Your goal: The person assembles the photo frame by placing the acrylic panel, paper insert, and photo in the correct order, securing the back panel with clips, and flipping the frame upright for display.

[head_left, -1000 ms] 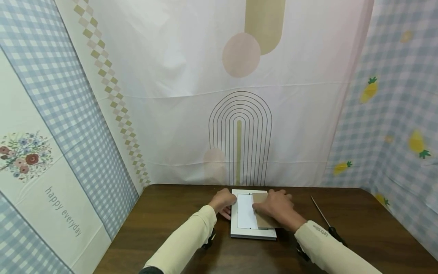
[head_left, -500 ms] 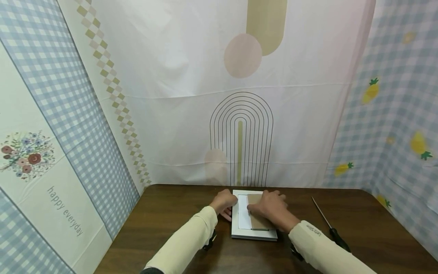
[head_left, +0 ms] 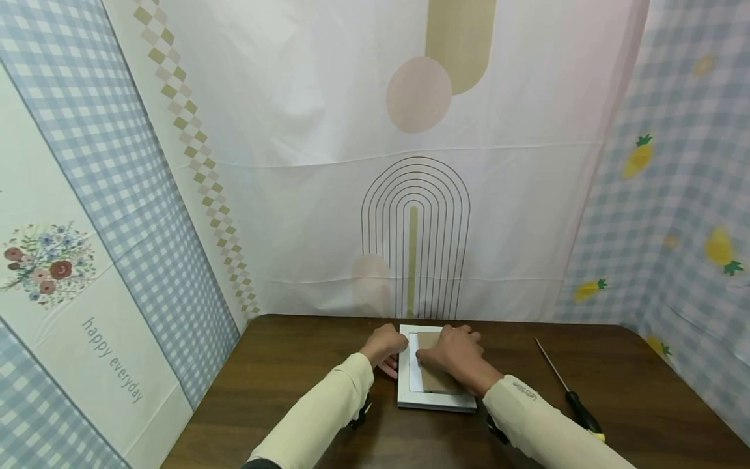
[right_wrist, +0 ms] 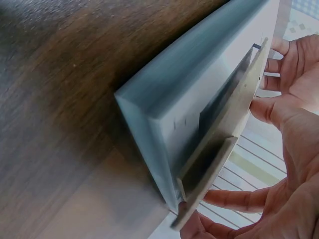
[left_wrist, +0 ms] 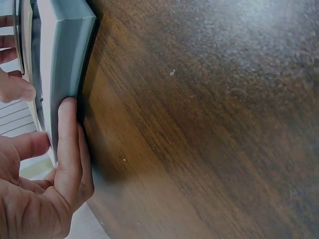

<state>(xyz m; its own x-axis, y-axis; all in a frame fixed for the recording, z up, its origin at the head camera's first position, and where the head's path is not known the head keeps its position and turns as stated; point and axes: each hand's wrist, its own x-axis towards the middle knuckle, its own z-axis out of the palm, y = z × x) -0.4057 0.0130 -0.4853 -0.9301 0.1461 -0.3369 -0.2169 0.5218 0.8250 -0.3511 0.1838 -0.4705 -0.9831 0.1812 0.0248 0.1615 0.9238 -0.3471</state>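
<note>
A white picture frame (head_left: pixel 405 387) lies back side up on the dark table, a white sheet (head_left: pixel 415 374) showing in its opening. My left hand (head_left: pixel 383 347) grips its left edge; in the left wrist view the thumb is on top and the fingers (left_wrist: pixel 70 149) lie along the side. My right hand (head_left: pixel 457 355) holds the brown backing board (head_left: pixel 436 381) between thumb and fingers, over the right part of the opening. In the right wrist view the board (right_wrist: pixel 232 117) sits tilted above the recess, with a narrower brown flap (right_wrist: pixel 207 181) standing out from its back.
A screwdriver (head_left: pixel 577 404) with a black and yellow handle lies on the table (head_left: pixel 293 352) to the right, beside my right forearm. Behind the table's far edge hangs a patterned cloth (head_left: pixel 305 228), with checked cloth (head_left: pixel 621 247) at the sides.
My right hand has moved left with the backing board, which now covers more of the white sheet. The left hand keeps its grip on the picture frame. The head view has shifted slightly.
</note>
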